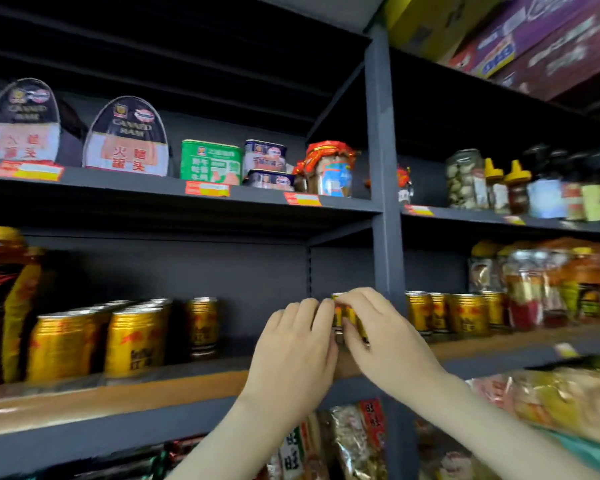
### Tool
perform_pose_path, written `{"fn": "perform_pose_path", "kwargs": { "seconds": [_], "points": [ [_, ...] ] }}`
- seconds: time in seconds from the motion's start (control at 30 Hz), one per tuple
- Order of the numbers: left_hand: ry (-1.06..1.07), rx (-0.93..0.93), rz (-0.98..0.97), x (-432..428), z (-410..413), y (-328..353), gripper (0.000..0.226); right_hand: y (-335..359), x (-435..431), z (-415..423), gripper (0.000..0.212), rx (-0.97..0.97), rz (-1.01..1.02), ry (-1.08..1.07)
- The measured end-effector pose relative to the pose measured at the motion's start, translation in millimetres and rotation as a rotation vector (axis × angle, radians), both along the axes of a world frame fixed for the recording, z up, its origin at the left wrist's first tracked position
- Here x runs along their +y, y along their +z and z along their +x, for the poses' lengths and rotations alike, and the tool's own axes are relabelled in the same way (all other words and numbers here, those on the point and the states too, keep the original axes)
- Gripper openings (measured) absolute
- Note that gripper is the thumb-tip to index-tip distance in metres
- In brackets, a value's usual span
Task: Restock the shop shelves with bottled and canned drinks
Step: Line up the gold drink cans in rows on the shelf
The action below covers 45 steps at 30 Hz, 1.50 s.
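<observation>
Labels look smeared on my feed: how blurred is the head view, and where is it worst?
Head view: motion blur throughout, worst on the jars at right; canned ham tins soft but legible; left hand and right hand on the gold can fairly sharp.

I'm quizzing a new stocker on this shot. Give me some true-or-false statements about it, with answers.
1. The left hand and right hand both hold one gold can. True.
2. That can is up on the top shelf among the ham tins. False: it is at the shelf below the ham tins, close to the post.
3. More gold cans stand on both sides of the post. True: left cans, right cans.
4. The right hand holds a glass jar. False: it grips the can.
</observation>
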State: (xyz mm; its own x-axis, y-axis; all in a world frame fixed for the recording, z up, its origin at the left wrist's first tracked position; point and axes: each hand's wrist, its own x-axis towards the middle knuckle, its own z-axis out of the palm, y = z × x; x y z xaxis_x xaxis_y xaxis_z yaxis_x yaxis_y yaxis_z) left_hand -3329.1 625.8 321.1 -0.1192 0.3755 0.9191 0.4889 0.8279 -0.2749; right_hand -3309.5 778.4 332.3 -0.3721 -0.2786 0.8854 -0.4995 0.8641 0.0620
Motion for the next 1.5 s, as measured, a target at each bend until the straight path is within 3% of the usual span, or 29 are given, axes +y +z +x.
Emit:
{"fn": "perform_pose_path", "kwargs": {
  "seconds": [0.2, 0.37, 0.47, 0.6, 0.8, 1.0, 1.1, 1.27, 1.4, 1.5],
  "points": [
    [0.009, -0.009, 0.031, 90, -20, -4, 0.047, -12, 110, -18, 0.037, -0.008, -0.157, -0.142],
    [0.185, -0.067, 0.123, 170, -45, -6, 0.057, -4, 213, -63, 0.060, -0.238, -0.265, -0.308],
    [0.308, -0.073, 0.174, 198, -58, -8, 0.053, 5, 255, -95, 0.080, -0.421, -0.279, -0.404],
    [0.448, -0.005, 0.218, 204, -67, -13, 0.042, 10, 272, -131, 0.094, -0.586, -0.354, -0.330],
    [0.503, 0.081, 0.236, 208, -72, -16, 0.035, 10, 279, -147, 0.092, -0.536, -0.493, -0.246],
    [0.364, 0.090, 0.261, 207, -64, -18, 0.038, -1, 266, -99, 0.085, -0.204, -0.601, 0.107],
    [0.176, 0.079, 0.184, 209, -44, -32, 0.047, -19, 251, -54, 0.083, -0.137, -0.594, 0.286],
    [-0.167, -0.138, 0.081, 184, 0, -82, 0.078, -73, 197, 14, 0.081, -0.221, -0.442, 0.412],
    [-0.394, -0.397, 0.141, 127, 33, -130, 0.079, -129, 139, 38, 0.089, -0.325, -0.469, 0.495],
    [-0.411, -0.544, 0.191, 74, 55, -173, 0.078, -172, 83, 54, 0.089, -0.442, -0.491, 0.557]
  ]
}}
